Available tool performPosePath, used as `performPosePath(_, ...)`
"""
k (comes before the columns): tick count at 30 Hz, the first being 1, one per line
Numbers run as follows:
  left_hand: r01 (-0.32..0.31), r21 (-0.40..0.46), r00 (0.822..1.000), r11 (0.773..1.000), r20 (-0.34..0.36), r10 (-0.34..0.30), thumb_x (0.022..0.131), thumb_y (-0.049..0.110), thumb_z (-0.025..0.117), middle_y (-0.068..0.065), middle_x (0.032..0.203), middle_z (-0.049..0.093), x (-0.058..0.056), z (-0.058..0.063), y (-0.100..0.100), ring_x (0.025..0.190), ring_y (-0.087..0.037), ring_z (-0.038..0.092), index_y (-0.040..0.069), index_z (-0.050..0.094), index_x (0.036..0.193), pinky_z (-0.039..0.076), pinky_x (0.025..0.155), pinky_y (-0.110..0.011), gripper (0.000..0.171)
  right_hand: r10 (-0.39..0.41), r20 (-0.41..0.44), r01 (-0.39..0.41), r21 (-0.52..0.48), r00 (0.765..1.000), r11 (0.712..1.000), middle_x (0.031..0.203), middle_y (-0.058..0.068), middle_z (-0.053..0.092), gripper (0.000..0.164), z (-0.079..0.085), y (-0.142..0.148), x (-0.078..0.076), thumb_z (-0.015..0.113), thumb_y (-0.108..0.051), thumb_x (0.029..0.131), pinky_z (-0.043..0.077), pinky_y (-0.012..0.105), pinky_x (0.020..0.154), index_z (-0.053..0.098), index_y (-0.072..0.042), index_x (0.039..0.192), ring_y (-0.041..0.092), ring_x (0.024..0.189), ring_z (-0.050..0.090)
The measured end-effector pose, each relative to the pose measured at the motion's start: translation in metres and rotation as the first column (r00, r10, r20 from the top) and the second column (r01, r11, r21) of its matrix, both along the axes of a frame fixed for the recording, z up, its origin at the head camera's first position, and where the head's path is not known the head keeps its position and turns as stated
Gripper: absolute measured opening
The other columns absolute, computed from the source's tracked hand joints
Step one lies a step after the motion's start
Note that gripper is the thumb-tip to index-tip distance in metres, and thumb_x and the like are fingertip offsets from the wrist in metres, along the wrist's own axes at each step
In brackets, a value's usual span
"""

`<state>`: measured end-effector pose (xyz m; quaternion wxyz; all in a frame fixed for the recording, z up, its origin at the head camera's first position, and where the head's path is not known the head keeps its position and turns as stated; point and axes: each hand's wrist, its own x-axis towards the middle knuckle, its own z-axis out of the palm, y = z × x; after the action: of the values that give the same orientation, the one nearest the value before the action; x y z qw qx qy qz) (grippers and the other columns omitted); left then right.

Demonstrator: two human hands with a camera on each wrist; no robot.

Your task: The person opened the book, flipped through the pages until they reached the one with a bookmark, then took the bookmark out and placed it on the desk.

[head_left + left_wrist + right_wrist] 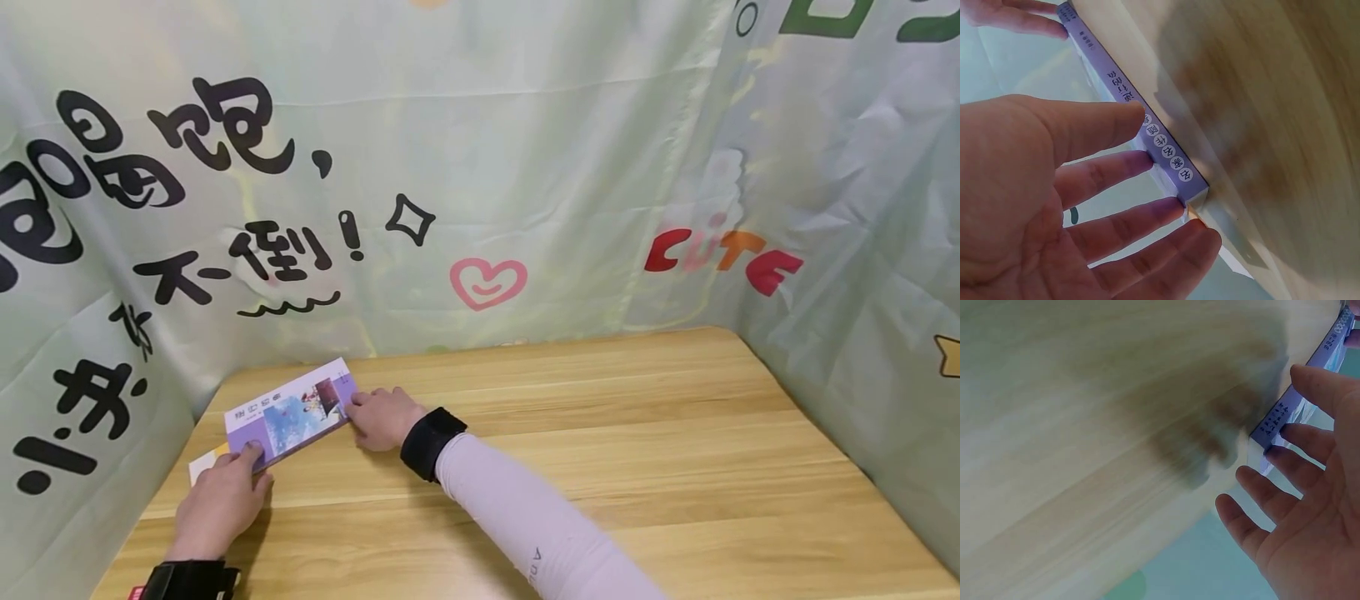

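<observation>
Handling of the purple-and-white book [300, 410], with its release still left to do. The book lies cover up at the far left of the wooden table [600, 442], overlapping a white-and-yellow item [200, 469]; whether the two touch cannot be told. Your left hand [220, 505], partly open, pinches the near-left end between thumb and fingers; your right hand [390, 421], loosely curved, grips the opposite end. Both ends are secured; judged from this hold, adjustment appears unfinished.
</observation>
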<state>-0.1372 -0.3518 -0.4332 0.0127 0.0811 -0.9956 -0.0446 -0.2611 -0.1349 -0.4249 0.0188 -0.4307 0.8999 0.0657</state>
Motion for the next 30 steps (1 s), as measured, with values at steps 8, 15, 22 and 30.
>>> performPosePath(8,0.014,-0.008,0.999,1.000,-0.044,-0.015,0.085,0.020,0.072,-0.036,0.105,0.055,-0.002,-0.003,0.000,0.087,-0.051,0.055,-0.007,0.058,0.124,0.046,0.069,-0.062,0.049,0.002,-0.001,-0.002,-0.031,1.000,1.000,0.149,-0.005,0.038,0.053,-0.004,0.002,0.000,0.054,-0.043,0.096,0.042,0.040,0.093,0.046,-0.026,0.145,0.019,0.122,0.048)
performPosePath(15,0.017,-0.033,0.997,0.999,-0.074,-0.019,0.082,0.016,0.074,-0.031,0.093,0.057,-0.005,-0.004,0.001,0.075,-0.042,0.057,-0.007,0.062,0.116,0.047,0.063,-0.057,0.043,0.009,-0.013,-0.009,-0.039,1.000,0.999,0.145,-0.005,0.043,0.048,-0.006,0.004,0.000,0.054,-0.042,0.096,0.045,0.038,0.090,0.051,-0.026,0.141,0.019,0.115,0.053)
performPosePath(22,0.031,-0.032,0.993,0.999,-0.115,-0.034,0.082,0.011,0.072,-0.028,0.090,0.058,-0.006,-0.004,0.002,0.069,-0.041,0.056,-0.005,0.063,0.109,0.047,0.058,-0.056,0.031,0.014,-0.019,-0.015,-0.054,1.000,0.998,0.125,-0.006,0.053,0.036,-0.007,0.006,0.002,0.055,-0.040,0.096,0.045,0.038,0.087,0.059,-0.025,0.129,0.017,0.104,0.055)
performPosePath(30,0.046,-0.037,0.987,0.998,-0.152,-0.052,0.082,0.008,0.072,-0.023,0.081,0.059,-0.008,-0.005,0.003,0.063,-0.035,0.055,-0.004,0.064,0.101,0.046,0.052,-0.051,0.023,0.075,-0.067,-0.082,-0.106,0.995,0.991,0.097,-0.005,0.055,0.022,-0.007,0.012,0.003,0.057,-0.032,0.095,0.049,0.029,0.071,0.066,-0.019,0.112,0.012,0.083,0.055)
